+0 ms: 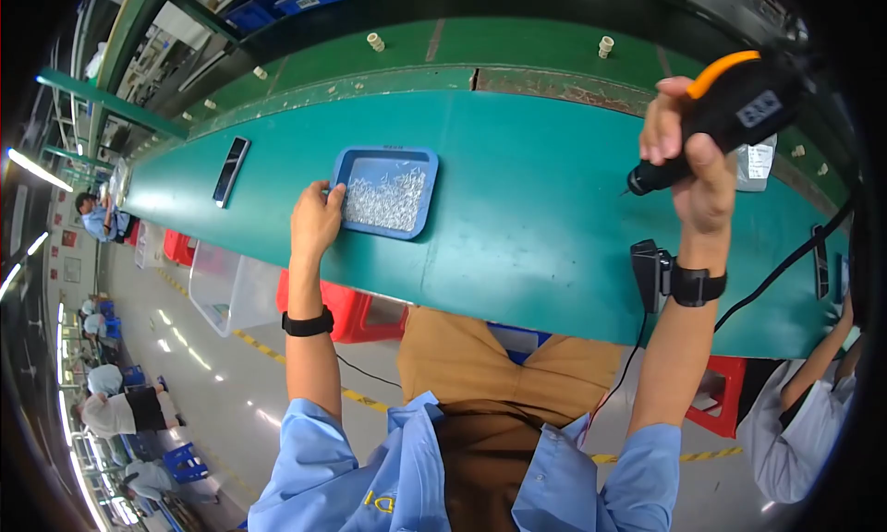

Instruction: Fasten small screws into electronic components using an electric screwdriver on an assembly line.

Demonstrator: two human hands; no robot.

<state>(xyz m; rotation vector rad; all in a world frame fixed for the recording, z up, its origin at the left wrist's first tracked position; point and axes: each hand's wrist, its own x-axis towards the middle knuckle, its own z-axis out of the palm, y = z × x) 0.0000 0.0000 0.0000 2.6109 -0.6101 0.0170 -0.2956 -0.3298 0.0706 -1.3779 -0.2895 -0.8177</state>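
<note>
A shallow blue tray filled with many small silvery metal pieces, too small to name, lies on the green bench. At its left rim, my left hand grips the edge with curled fingers. Raised above the bench on the right, my right hand is wrapped round a black and orange electric screwdriver. The tool lies tilted, its thin bit pointing down and to the left, touching nothing. Both my wrists wear black bands, and a small black device sits at the right one.
A phone lies left of the tray. A labelled clear bag sits behind my right hand. A black cable runs along the right. Pale fittings stand on the far ledge. Another person's arm reaches in at far right.
</note>
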